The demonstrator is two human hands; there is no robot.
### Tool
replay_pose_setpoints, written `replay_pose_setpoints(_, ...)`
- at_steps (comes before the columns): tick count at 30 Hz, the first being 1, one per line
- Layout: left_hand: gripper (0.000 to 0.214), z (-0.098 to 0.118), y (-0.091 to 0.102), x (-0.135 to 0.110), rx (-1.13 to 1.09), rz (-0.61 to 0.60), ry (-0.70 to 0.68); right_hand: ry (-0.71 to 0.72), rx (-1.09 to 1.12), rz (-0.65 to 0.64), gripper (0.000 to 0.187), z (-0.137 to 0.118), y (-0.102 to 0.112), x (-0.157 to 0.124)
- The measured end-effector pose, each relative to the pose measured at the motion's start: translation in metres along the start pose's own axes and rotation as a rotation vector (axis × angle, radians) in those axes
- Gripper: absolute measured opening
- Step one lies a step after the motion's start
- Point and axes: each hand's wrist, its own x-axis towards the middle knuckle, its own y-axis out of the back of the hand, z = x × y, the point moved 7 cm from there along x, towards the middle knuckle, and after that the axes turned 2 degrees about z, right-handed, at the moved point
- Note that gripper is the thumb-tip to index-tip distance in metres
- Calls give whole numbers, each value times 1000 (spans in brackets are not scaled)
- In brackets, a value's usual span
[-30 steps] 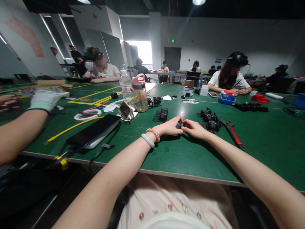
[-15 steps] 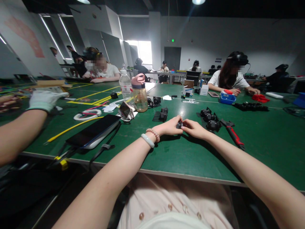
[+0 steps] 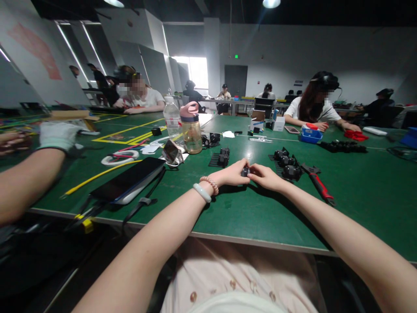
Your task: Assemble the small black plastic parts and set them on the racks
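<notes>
Between my two hands is a small black part, mostly covered by fingers, so its exact kind does not show. My left hand is closed on it from the left. My right hand pinches its right side with the fingertips. Both hands are low over the green table. To the left beyond them lies a black part with thin prongs. On the right is a group of similar black parts, beside a wrench with red and black handle.
A pink-lidded bottle and a clear bottle stand left of centre. A phone-like black device and a yellow cable lie left. A co-worker's gloved hand is at far left. A blue bin sits back right.
My hands and the black part stay almost still. The co-worker's gloved hand at left has shifted slightly. The co-worker at right has moved their hand a little by the red item.
</notes>
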Motion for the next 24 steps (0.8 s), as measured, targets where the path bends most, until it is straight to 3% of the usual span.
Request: replay_pose_setpoints(24, 39, 0, 1, 0, 22, 3, -1, -16, 41, 6, 31, 0, 1, 1)
